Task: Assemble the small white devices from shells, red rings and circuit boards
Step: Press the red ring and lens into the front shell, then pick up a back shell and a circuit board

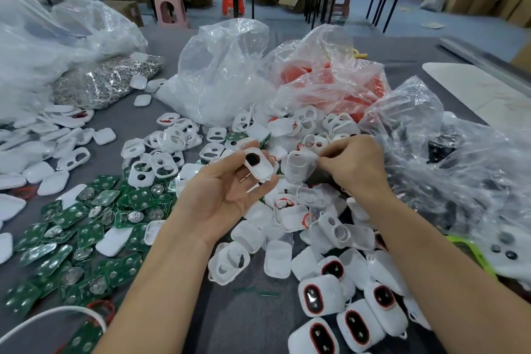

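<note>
My left hand [224,190] is palm up above the table, its fingers curled around a white shell [258,165] with a dark oval hole. Just to its right, my right hand [355,165] pinches a second white shell [298,165] by its edge. Loose white shells [275,227] lie heaped under both hands. Green circuit boards [86,227] with silver cells spread at the lower left. Assembled white devices with red rings [321,297] cluster at the lower right. A clear bag holds red rings [330,86] behind the heap.
Clear plastic bags stand around: one with white parts [224,75] at the centre back, one with small metal pieces [106,80] at the left, one with dark parts [448,158] at the right. Stools [169,7] and tables stand beyond the grey table top [247,310].
</note>
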A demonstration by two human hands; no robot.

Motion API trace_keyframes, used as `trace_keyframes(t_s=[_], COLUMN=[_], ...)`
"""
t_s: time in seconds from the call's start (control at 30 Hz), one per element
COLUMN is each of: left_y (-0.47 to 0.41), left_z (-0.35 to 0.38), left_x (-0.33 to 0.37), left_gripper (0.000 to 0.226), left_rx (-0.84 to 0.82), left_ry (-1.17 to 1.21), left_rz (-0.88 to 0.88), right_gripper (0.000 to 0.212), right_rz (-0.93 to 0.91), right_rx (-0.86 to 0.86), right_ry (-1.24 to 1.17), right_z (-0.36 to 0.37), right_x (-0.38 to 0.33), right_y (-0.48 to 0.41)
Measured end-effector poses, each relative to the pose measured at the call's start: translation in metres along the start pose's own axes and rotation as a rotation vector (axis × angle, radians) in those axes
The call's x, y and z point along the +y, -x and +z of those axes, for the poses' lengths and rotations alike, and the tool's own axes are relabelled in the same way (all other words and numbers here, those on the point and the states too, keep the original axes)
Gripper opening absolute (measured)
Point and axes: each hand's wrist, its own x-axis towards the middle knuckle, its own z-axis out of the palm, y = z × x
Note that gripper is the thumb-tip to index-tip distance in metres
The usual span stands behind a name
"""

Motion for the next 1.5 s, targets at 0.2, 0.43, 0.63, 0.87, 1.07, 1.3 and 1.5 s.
trace_keyframes(t_s=[0.2,0.43,0.63,0.87,1.07,1.3,1.5], left_y=[-0.002,-0.003,0.001,0.000,0.001,0.000,-0.001], left_z=[0.003,0.007,0.016,0.018,0.017,0.016,0.016], left_x=[-0.006,-0.022,-0.028,-0.032,-0.033,-0.034,-0.033], left_gripper=[0.024,0.041,0.032,0.037,0.059,0.058,0.060], left_rx=[-0.025,-0.095,-0.216,-0.248,-0.291,-0.334,-0.353], left_ry=[-0.037,-0.103,-0.195,-0.202,-0.198,-0.257,-0.253], left_rz=[-0.034,-0.059,-0.067,-0.040,-0.014,-0.020,-0.027], right_gripper=[0.021,0.022,0.019,0.015,0.013,0.031,0.035], right_rz=[0.260,0.344,0.242,0.125,0.118,-0.110,-0.169], right_rx=[0.140,-0.228,-0.333,-0.219,-0.113,0.013,0.146], right_ry=[-0.487,-1.067,-0.970,-0.775,-0.653,-0.303,-0.119], right_z=[-0.015,-0.028,-0.026,-0.026,-0.022,-0.018,-0.015], right_x=[-0.002,-0.021,-0.022,-0.014,-0.014,-0.016,-0.008], right_y=[0.022,0.069,0.082,0.082,0.085,0.088,0.088])
